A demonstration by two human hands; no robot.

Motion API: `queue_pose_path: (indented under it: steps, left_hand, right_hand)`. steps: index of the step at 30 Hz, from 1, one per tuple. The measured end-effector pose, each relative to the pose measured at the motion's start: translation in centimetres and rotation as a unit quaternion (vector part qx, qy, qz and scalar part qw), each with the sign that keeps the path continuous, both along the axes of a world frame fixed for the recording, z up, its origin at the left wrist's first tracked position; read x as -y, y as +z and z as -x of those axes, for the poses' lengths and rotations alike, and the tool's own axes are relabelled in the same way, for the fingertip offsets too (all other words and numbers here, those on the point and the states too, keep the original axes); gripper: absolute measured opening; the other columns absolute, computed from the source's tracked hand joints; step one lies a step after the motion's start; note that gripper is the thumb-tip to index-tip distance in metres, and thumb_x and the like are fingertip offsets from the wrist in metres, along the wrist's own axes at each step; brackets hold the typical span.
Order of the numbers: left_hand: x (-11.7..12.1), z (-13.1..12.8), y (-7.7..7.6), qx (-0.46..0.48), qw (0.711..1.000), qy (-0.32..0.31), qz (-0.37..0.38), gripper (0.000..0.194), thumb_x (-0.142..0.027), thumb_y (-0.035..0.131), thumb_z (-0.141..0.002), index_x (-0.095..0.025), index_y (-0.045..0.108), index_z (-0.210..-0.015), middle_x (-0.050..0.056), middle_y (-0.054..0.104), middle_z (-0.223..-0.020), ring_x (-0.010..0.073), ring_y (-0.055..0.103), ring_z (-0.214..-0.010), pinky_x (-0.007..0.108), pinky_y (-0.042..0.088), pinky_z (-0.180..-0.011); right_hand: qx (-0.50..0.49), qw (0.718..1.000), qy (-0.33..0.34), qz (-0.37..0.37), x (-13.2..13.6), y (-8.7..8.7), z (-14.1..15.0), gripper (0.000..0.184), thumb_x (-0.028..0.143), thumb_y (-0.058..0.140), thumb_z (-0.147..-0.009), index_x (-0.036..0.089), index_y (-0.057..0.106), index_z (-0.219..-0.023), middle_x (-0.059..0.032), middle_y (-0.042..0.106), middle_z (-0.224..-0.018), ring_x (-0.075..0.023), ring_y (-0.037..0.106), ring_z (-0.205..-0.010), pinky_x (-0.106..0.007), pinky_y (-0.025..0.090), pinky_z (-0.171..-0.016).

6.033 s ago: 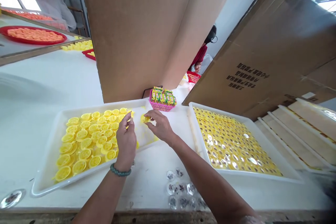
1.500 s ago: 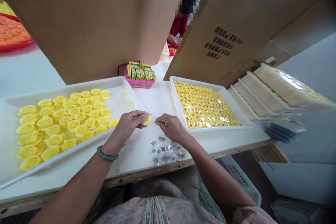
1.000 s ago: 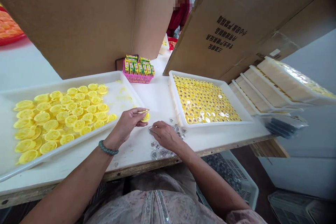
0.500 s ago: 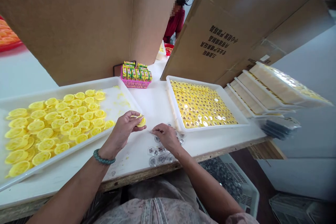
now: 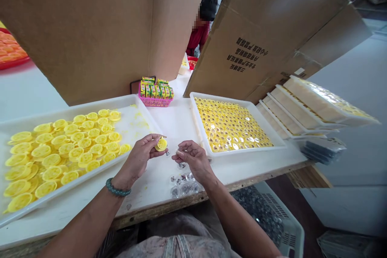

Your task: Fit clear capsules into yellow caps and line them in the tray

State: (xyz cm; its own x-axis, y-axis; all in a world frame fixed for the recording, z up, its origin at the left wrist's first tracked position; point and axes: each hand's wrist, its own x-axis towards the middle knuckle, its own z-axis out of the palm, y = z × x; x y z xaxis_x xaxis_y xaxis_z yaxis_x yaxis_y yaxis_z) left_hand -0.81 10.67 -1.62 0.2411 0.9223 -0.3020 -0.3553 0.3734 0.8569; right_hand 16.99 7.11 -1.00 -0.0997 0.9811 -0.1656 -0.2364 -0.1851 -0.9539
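My left hand (image 5: 142, 153) pinches a small round yellow plastic piece (image 5: 162, 144) by its edge, its dished face turned up. Just to the right, my right hand (image 5: 196, 160) has thumb and fingers closed on a small clear disc (image 5: 178, 152), mostly covered by the fingertips. Below that hand, several clear round discs (image 5: 185, 189) with dark printed marks lie near the table's front edge. On the left, a white tray (image 5: 151, 123) holds many loose yellow pieces (image 5: 71, 129) like the held one.
A second white tray (image 5: 196, 119) holds rows of yellow pieces with shiny covers. Behind stand a pink basket (image 5: 155, 102) of small boxes and cardboard sheets (image 5: 115, 28). Stacked trays (image 5: 302, 109) are at right. A crate (image 5: 290, 225) of clear parts sits below; a co-worker (image 5: 199, 36) is beyond.
My left hand has gone from the left tray to the table's middle with a yellow piece. My right hand reached down to the clear discs and has lifted slightly, holding one.
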Motion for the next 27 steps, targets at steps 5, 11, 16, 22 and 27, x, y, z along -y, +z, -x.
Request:
queue_pose_path:
  steps: [5,11,16,22,27]
  left_hand:
    - [0.1,0.0,0.1,0.03,0.999,-0.028,0.005,0.032,-0.033,0.062,-0.078,-0.014,0.061,-0.105,0.007,0.065,-0.091,0.0199,0.064,-0.084,0.037,0.051,-0.086]
    - [0.1,0.0,-0.1,0.068,0.997,-0.019,0.018,0.026,-0.027,0.062,-0.079,-0.015,0.063,-0.102,0.004,0.064,-0.09,0.0169,0.063,-0.082,0.04,0.051,-0.089]
    - [0.3,-0.1,-0.1,0.095,0.995,-0.036,0.019,0.028,-0.026,0.059,-0.082,-0.015,0.063,-0.107,0.007,0.064,-0.102,0.0185,0.062,-0.089,0.038,0.051,-0.089]
    - [0.2,-0.3,-0.1,0.105,0.993,-0.046,0.035,0.028,-0.026,0.062,-0.079,-0.013,0.061,-0.105,0.009,0.067,-0.096,0.0205,0.064,-0.088,0.038,0.051,-0.088]
    - [0.2,-0.5,-0.3,0.046,0.998,-0.019,0.024,0.036,-0.031,0.065,-0.076,-0.014,0.06,-0.107,0.007,0.067,-0.087,0.0179,0.064,-0.082,0.037,0.051,-0.087]
  right_hand:
    - [-0.05,0.998,-0.031,-0.034,-0.4,0.0,0.3,0.021,0.02,0.071,-0.071,0.019,0.066,-0.091,0.0003,0.066,-0.077,-0.0117,0.062,-0.078,-0.025,0.046,-0.078]
    - [-0.168,0.985,-0.035,-0.008,-0.8,0.4,0.8,0.022,0.016,0.072,-0.07,0.021,0.066,-0.09,0.0028,0.058,-0.075,-0.0071,0.055,-0.068,-0.018,0.043,-0.062]
    - [-0.165,0.986,-0.024,-0.005,-1.0,0.7,1.2,0.031,0.018,0.072,-0.07,0.02,0.065,-0.099,0.0031,0.054,-0.075,-0.0074,0.055,-0.067,-0.02,0.045,-0.063]
    - [-0.045,0.998,-0.047,-0.018,-1.5,0.2,1.1,0.026,0.023,0.074,-0.066,0.019,0.065,-0.09,0.0029,0.057,-0.071,-0.0091,0.055,-0.065,-0.024,0.045,-0.066]
    - [0.131,0.989,0.002,-0.064,-2.3,0.8,-0.2,0.02,0.027,0.069,-0.071,0.02,0.067,-0.089,0.0006,0.061,-0.076,-0.0117,0.055,-0.071,-0.025,0.044,-0.069]
